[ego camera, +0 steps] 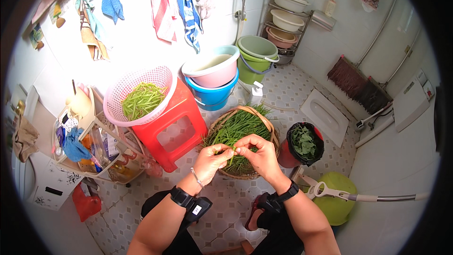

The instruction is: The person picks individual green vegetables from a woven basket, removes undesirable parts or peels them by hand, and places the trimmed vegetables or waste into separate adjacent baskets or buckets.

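Above a wicker basket heaped with long green stems, my two hands meet at the fingertips. My left hand pinches a small piece of green stem between thumb and forefinger. The same piece is pinched from the other side by my right hand. Most of it is hidden by the fingers. To the left, a pink perforated colander stands on a red plastic stool and holds cut light-green stem pieces. On the right is a black-lined red bin with green leaves in it.
A blue bucket bears a pink basin behind the basket, beside a green bucket. A white squat toilet is set in the tiled floor. A mop handle crosses at right; a bottle-filled cart stands left.
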The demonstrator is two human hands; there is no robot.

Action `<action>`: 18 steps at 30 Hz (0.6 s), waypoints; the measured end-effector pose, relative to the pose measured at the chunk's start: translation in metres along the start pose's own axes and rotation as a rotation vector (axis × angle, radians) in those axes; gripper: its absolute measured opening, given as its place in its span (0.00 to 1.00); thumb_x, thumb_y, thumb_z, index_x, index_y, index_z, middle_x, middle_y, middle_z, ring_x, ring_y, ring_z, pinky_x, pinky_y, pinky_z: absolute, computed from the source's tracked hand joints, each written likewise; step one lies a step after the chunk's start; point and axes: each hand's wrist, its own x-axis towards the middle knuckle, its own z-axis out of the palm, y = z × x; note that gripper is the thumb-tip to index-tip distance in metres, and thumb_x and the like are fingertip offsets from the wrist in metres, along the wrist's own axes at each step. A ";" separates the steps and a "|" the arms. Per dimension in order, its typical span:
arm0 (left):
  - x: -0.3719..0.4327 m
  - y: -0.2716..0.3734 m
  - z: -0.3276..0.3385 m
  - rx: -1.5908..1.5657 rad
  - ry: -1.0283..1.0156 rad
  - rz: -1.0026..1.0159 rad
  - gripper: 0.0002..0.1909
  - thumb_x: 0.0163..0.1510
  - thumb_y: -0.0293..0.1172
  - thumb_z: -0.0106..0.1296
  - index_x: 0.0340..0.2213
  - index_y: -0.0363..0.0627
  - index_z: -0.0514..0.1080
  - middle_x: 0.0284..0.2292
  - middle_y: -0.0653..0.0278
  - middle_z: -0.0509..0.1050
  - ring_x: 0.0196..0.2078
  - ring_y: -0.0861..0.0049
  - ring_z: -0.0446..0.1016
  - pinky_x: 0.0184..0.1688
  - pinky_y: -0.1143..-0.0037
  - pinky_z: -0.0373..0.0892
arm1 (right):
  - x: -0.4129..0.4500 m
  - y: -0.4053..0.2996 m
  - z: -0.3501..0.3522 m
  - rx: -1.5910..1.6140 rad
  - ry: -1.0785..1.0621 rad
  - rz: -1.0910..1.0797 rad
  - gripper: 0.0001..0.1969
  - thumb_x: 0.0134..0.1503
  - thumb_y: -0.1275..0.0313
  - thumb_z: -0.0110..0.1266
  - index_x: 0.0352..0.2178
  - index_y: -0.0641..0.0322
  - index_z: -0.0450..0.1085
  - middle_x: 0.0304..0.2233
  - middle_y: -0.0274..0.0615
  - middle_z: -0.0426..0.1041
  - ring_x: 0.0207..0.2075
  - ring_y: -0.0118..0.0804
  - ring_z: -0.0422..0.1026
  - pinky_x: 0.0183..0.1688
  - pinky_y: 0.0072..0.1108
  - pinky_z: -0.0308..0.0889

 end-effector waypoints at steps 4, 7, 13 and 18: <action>0.003 0.000 0.005 -0.009 0.021 0.008 0.09 0.52 0.30 0.52 0.30 0.35 0.69 0.25 0.69 0.69 0.20 0.91 0.56 0.21 0.87 0.53 | 0.002 0.011 -0.003 0.440 -0.070 0.150 0.05 0.49 0.78 0.56 0.30 0.64 0.71 0.26 0.30 0.71 0.27 0.20 0.67 0.34 0.15 0.64; 0.002 0.001 0.006 0.034 0.027 -0.024 0.10 0.52 0.31 0.52 0.30 0.34 0.69 0.25 0.69 0.68 0.20 0.91 0.57 0.21 0.87 0.53 | 0.004 0.017 -0.008 0.652 -0.051 0.271 0.05 0.50 0.78 0.55 0.31 0.63 0.70 0.26 0.30 0.71 0.28 0.21 0.67 0.34 0.15 0.64; 0.000 0.002 0.005 0.119 0.036 -0.048 0.11 0.51 0.32 0.54 0.30 0.34 0.71 0.22 0.71 0.68 0.19 0.92 0.57 0.20 0.88 0.53 | 0.013 0.015 -0.037 0.953 0.107 0.377 0.02 0.53 0.72 0.52 0.29 0.56 0.68 0.28 0.28 0.69 0.29 0.22 0.67 0.35 0.17 0.67; -0.001 0.003 0.000 0.078 0.058 -0.012 0.10 0.51 0.31 0.54 0.30 0.35 0.71 0.21 0.72 0.68 0.18 0.93 0.57 0.19 0.88 0.52 | 0.021 0.026 -0.064 0.924 0.315 0.226 0.02 0.56 0.73 0.47 0.30 0.58 0.64 0.32 0.35 0.68 0.33 0.30 0.69 0.39 0.21 0.67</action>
